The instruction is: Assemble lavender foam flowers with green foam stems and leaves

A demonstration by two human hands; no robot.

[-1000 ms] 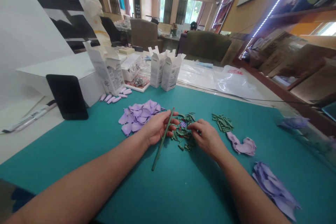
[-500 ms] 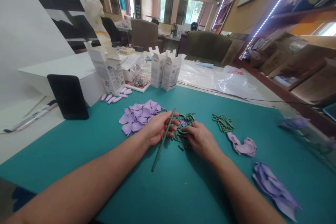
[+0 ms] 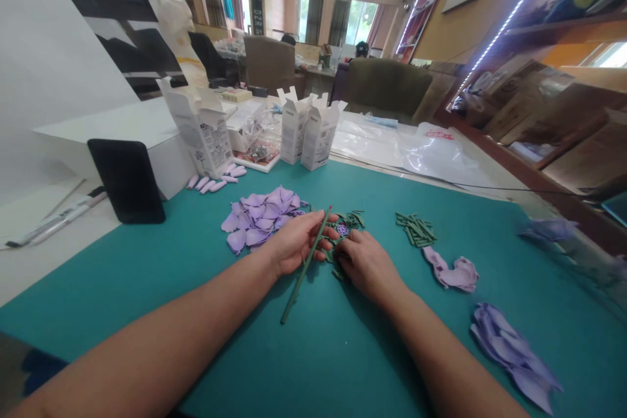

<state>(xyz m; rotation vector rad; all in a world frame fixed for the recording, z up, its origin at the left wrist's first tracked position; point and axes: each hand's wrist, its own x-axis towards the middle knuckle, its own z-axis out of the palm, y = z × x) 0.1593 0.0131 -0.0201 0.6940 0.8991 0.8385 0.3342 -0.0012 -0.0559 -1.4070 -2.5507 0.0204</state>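
2 bare forearms, no sleeves, watch or rings in sight; left hand and right hand both ungloved

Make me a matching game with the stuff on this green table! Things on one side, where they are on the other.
Things:
1. green stick
2. black tablet
3. pile of short green sticks
4. white boxes

Places:
A. standing at the far edge of the mat
B. held in the left hand
C. propped up at the left of the mat
D. lying right of the right hand

Pairs: 1-B, 2-C, 3-D, 4-A
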